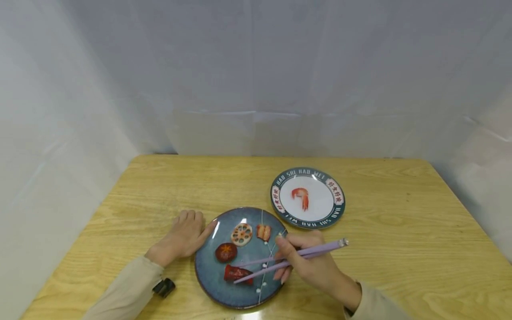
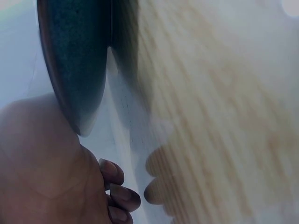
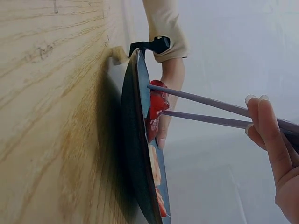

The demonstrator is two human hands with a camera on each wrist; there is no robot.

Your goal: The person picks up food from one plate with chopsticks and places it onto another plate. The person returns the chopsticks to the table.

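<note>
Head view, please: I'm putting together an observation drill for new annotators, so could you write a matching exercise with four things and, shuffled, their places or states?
1. Shrimp
2. Lotus root slice
3. Chopsticks
4. Left hand

A. Held in the right hand
B. Thumb at the rim of the blue plate
C. On the plate with lettering
D. Pale, round and full of holes

Pairs: 1-C, 2-D, 3-A, 4-B
</note>
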